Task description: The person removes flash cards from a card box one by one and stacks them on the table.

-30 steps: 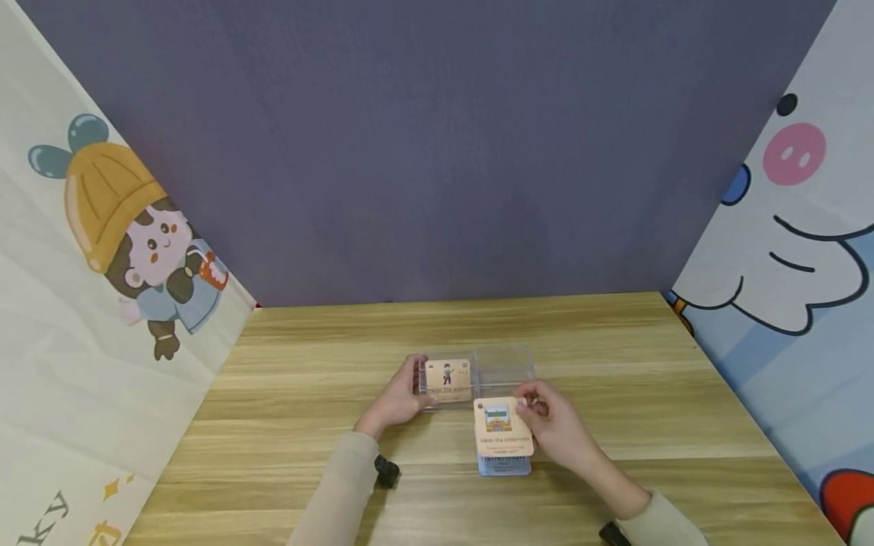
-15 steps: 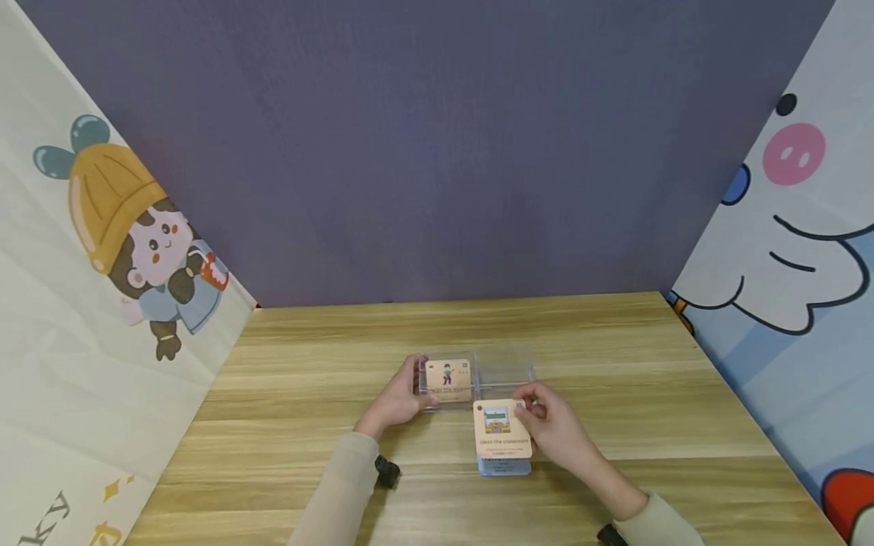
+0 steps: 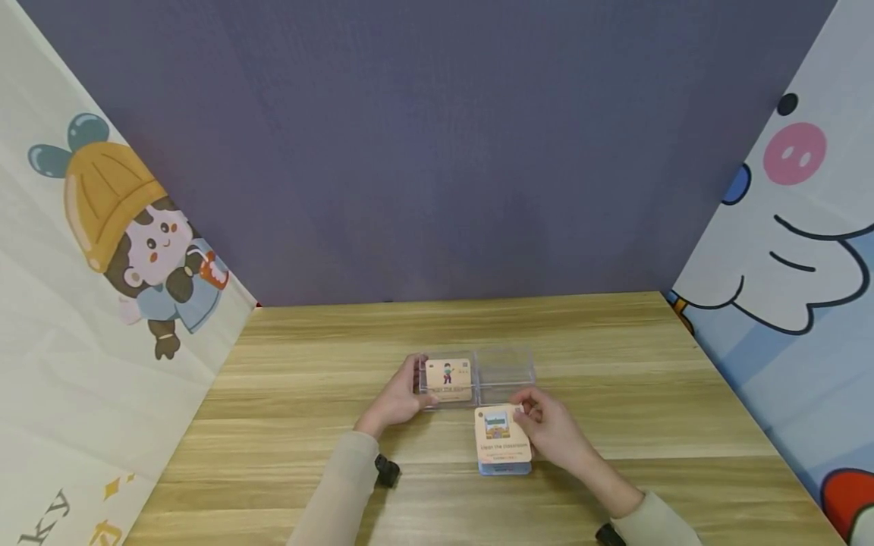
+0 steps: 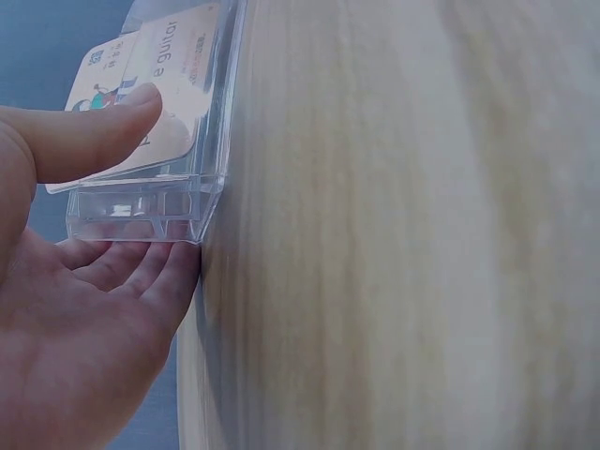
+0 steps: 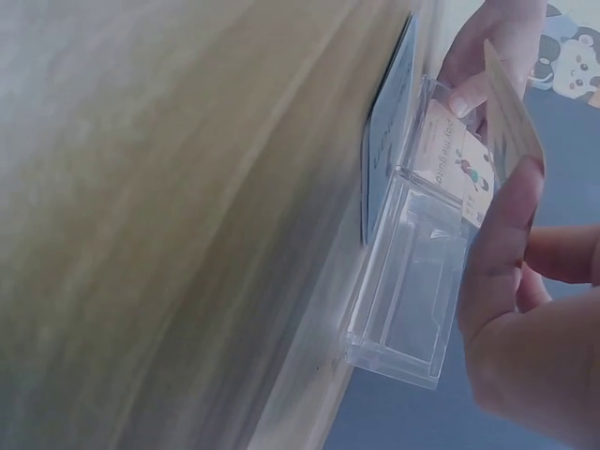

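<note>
My left hand (image 3: 392,400) holds the left end of a clear plastic two-compartment box (image 3: 505,367), its thumb over the front and its fingers along the side. In the left compartment lies a cream picture card (image 4: 178,75) showing a figure with a guitar. The right compartment is bare, as the right wrist view shows. My right hand (image 3: 556,431) pinches the upper right corner of a cream card (image 3: 501,447) printed "clean the classroom". In the right wrist view this card stands raised and tilted above the table. Under it in the head view is a blue card (image 3: 504,469), mostly covered.
The wood-grain table (image 3: 307,349) ends at a dark purple panel (image 3: 437,152) behind the box. Cartoon-printed cloths hang at the left (image 3: 68,303) and right (image 3: 806,288). A black wrist device (image 3: 387,471) shows by the left sleeve.
My right hand has moved slightly toward the person with the cream card, which now covers more of the blue card. The left hand and box stay where they were.
</note>
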Motion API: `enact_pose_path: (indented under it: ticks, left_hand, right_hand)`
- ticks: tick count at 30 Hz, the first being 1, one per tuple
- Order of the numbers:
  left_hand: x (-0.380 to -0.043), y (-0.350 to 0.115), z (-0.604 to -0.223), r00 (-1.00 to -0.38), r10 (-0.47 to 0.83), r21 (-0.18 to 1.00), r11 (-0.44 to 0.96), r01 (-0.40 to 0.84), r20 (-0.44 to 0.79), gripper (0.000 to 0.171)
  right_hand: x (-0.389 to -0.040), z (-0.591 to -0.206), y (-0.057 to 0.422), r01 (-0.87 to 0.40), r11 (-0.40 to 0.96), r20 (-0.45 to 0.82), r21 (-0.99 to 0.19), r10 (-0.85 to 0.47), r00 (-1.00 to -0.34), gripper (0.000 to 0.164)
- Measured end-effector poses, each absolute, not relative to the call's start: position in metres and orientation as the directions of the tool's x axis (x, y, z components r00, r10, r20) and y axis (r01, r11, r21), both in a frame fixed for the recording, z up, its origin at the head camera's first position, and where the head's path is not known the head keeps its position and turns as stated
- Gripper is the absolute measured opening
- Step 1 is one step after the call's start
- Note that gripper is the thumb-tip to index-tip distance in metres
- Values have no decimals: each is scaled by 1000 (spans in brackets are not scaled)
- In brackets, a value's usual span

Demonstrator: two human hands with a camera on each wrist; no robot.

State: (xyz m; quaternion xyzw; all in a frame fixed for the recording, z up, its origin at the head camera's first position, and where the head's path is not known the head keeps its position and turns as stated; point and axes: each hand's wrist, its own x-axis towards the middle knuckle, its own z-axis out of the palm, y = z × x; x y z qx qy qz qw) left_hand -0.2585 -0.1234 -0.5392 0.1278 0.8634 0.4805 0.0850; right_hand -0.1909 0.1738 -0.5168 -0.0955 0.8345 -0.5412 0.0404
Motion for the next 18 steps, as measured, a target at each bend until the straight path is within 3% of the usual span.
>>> enact_pose_path:
  ticks: [18]
  left_hand:
    - [-260,-122,-539,-949,313,855,497,146,-20,79]
  right_hand:
    - [-191,-523,170,-75,453,-15,-888,-192,-981,19]
